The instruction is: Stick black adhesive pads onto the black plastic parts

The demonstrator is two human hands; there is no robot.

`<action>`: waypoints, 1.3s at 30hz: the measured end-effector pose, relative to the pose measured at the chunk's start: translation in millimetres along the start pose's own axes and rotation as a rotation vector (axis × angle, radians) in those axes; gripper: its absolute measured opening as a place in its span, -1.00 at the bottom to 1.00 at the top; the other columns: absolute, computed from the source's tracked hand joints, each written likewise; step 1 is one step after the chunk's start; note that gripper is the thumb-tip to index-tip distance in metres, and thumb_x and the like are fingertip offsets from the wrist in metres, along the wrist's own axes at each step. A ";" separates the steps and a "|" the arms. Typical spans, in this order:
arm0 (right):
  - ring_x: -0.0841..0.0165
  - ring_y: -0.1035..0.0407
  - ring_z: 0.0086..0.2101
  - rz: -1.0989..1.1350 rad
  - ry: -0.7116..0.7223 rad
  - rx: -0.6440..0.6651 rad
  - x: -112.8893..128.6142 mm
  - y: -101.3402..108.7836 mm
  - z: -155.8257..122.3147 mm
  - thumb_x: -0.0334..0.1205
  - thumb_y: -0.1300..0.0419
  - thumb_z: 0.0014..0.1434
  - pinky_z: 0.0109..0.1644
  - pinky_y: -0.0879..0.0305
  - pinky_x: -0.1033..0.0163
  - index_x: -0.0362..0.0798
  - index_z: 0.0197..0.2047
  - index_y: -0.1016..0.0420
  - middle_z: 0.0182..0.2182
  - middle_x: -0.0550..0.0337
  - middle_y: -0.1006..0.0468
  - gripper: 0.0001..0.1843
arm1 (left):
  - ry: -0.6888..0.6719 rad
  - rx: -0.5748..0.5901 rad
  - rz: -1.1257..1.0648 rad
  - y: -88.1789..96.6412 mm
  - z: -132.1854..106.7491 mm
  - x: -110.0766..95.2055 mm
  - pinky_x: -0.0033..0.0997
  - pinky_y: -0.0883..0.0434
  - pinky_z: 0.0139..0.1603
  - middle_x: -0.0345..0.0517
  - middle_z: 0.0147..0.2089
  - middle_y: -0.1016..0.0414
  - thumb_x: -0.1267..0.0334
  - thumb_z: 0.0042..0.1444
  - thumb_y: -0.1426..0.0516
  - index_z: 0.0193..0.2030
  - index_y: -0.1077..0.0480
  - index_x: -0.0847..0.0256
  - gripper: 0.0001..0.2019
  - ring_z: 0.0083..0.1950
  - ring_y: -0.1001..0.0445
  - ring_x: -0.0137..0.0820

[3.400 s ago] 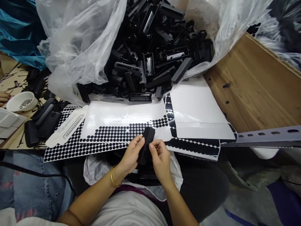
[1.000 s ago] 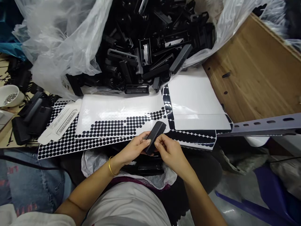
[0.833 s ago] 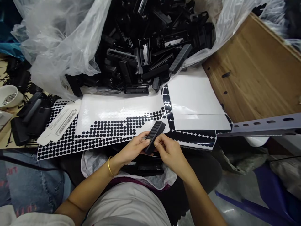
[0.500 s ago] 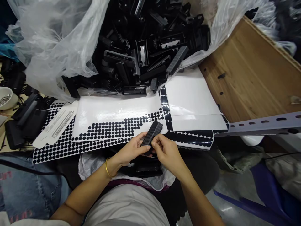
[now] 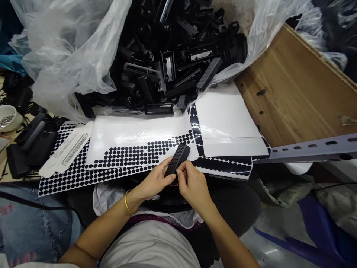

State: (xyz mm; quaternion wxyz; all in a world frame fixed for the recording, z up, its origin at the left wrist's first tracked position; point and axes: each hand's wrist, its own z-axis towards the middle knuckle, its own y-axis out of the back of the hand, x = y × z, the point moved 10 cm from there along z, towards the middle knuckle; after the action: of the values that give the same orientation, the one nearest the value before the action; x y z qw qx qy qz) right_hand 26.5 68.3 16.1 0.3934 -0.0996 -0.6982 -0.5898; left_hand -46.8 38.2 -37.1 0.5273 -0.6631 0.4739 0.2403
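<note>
My left hand [image 5: 157, 180] is wrapped round a long black plastic casing [image 5: 178, 158] with a textured top, which slants up to the right. My right hand [image 5: 193, 183] is closed, thumb and forefinger pinched together against the casing's near right side. Whatever sits in that pinch is too small or hidden to make out. Just beyond the hands lies a white sheet of round black stickers [image 5: 131, 154], partly used up. A second sheet of black dots [image 5: 69, 182] shows under it. Below my hands, an open bag [image 5: 107, 199] on my lap holds black parts, partly covered by my hands.
A heap of similar black casings [image 5: 167, 80] fills a clear plastic bag [image 5: 75, 56] at the back. White backing sheets [image 5: 228, 119] lie right of centre, beside a wooden board [image 5: 301, 93]. At left are a flattened card box [image 5: 68, 150] and a white bowl [image 5: 11, 118] of small metal pieces.
Both hands and the casing have shifted slightly left. My right fingers have slid a little along the casing's side, and the pinch remains closed.
</note>
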 end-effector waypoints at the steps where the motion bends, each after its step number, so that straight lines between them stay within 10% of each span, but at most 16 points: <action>1: 0.37 -0.30 -0.53 -0.045 0.008 -0.021 1.7 0.5 -1.0 -0.32 0.05 0.14 -0.46 -0.12 0.30 0.00 -0.43 -0.17 -0.56 0.24 -0.39 -0.88 | -0.009 -0.016 0.002 0.9 -0.1 0.2 -0.36 -0.28 0.09 -0.08 0.01 -0.45 0.40 0.03 -0.15 0.14 -0.27 0.15 -0.51 0.07 -0.37 -0.31; 23: 0.39 -0.33 -0.45 0.285 -0.144 -0.315 -31.3 44.1 -11.1 -0.24 0.00 0.20 -0.38 -0.25 0.28 -0.03 -0.06 -0.19 -0.44 0.25 -0.38 -0.77 | 0.041 0.004 -0.175 -4.5 -3.7 5.0 -0.19 -0.43 -0.05 0.03 0.01 -0.42 0.24 0.05 -0.18 0.22 -0.12 0.10 -0.43 -0.04 -0.49 -0.22; 31: 0.39 -0.34 -0.45 0.278 -0.133 -0.381 -44.3 62.3 -8.0 -0.20 -0.07 0.15 -0.40 -0.27 0.29 -0.02 -0.17 -0.30 -0.46 0.25 -0.39 -0.84 | 0.043 0.206 0.518 18.5 -35.8 -20.7 -0.23 -0.39 0.00 -0.03 0.05 -0.45 0.20 0.05 -0.17 0.16 -0.28 0.08 -0.51 -0.01 -0.45 -0.24; 39: 0.41 -0.33 -0.48 0.235 0.022 -0.173 -4.3 17.6 12.3 -0.26 -0.04 0.17 -0.39 -0.25 0.32 -0.03 -0.35 -0.33 -0.47 0.23 -0.44 -0.91 | -0.488 -0.504 1.297 66.5 56.7 -145.2 -0.08 -0.19 0.19 0.19 0.22 -0.28 0.35 0.08 -0.11 0.09 -0.31 0.34 -0.60 0.26 -0.19 -0.15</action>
State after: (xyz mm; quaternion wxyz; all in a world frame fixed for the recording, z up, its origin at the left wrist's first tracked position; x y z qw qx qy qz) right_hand 34.7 85.8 26.4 0.4573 -0.2080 -0.6239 -0.5986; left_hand -158.4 145.6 31.7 0.2015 -0.2783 0.5702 0.7462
